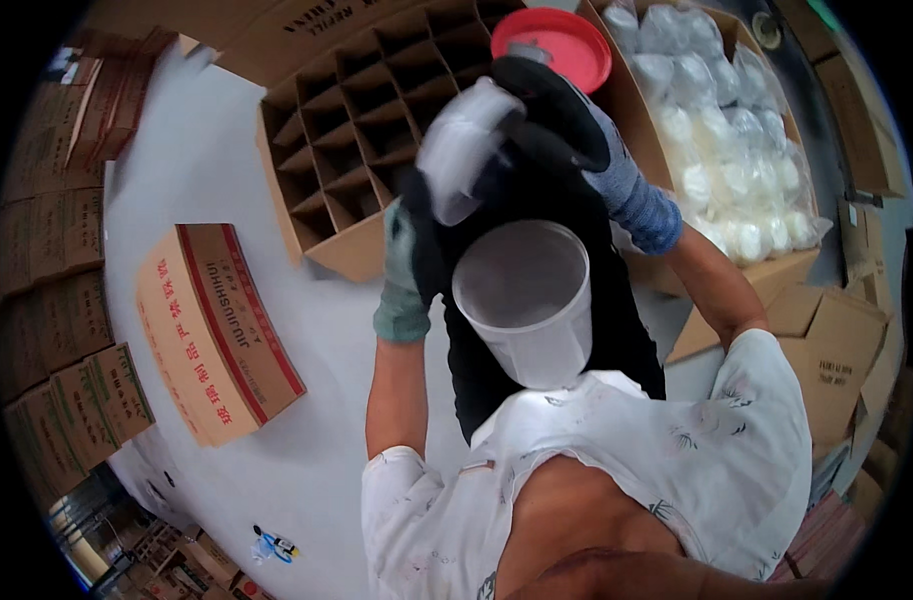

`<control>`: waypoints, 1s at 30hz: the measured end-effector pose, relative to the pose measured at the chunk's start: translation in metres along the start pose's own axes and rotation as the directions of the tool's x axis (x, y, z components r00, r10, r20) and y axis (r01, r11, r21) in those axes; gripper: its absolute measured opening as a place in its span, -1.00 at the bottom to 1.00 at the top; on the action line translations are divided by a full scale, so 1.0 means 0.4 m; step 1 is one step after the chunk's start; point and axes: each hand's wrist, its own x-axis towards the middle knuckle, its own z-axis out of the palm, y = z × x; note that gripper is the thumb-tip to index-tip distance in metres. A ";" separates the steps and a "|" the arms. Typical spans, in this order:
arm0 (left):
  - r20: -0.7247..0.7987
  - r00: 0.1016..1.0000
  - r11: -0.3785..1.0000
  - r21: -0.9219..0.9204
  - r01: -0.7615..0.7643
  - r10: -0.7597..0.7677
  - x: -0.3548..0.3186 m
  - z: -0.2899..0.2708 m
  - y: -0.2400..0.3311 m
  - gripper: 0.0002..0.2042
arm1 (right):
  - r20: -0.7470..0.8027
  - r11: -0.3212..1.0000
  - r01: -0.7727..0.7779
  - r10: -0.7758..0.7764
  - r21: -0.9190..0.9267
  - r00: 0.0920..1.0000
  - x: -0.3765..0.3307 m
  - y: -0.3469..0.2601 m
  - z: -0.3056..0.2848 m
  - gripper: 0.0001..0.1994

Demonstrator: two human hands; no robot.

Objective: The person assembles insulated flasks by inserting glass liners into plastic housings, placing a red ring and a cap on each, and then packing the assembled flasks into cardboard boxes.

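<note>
Between my gloved hands is a whitish, rounded vessel [464, 150], tilted and smeared by motion, so its exact kind is unclear. My right hand [567, 115], in a blue and black glove, is closed on its upper end. At its lower left side my left hand [417, 250], in a green and black glove, grips it; those fingers are partly hidden. A white plastic bucket [537, 345] stands open in my lap, just below the hands. Beyond the right hand sits a round red lid or shallow basin [582, 55] with a small greyish piece in it.
Ahead stands an open carton with cardboard dividers [327, 170]. On the right, another carton [632, 110] holds several plastic-bagged vessels [727, 140] with white ends. A closed carton [217, 330] lies on the floor at left. Stacked cartons [52, 270] line the left edge.
</note>
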 end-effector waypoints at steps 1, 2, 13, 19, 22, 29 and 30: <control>-0.093 0.972 0.949 0.254 -0.188 0.218 0.032 0.003 0.021 -0.48 | -0.023 0.993 0.112 -0.113 -0.044 0.993 0.029 0.005 0.012 -0.41; -0.126 0.890 0.802 0.502 -0.323 0.438 0.058 0.008 0.039 -0.37 | 0.075 0.895 0.245 -0.235 -0.373 0.969 0.045 0.002 0.010 -0.36; 0.422 0.695 0.208 0.748 -0.630 0.583 0.216 -0.101 0.010 -0.44 | 0.606 0.448 -0.646 0.251 0.618 0.755 0.108 0.298 0.092 -0.40; 0.199 0.885 0.490 0.771 -0.407 0.422 0.248 -0.255 -0.239 -0.55 | 0.397 0.780 -0.417 0.607 -0.467 0.689 0.244 0.630 0.180 -0.58; 0.191 0.927 0.659 0.657 -0.365 0.323 0.257 -0.242 -0.307 -0.56 | 0.348 0.477 0.117 0.430 -0.871 0.833 0.168 0.720 0.238 -0.45; 0.650 0.745 0.419 0.641 -0.643 0.149 0.357 -0.200 -0.498 -0.58 | 0.261 0.458 0.012 0.484 -0.889 0.835 0.133 0.920 0.106 -0.43; 0.634 0.765 0.552 0.599 -0.580 0.116 0.321 -0.216 -0.497 -0.61 | 0.252 0.498 -0.131 0.628 -0.857 0.736 0.149 0.880 0.154 -0.45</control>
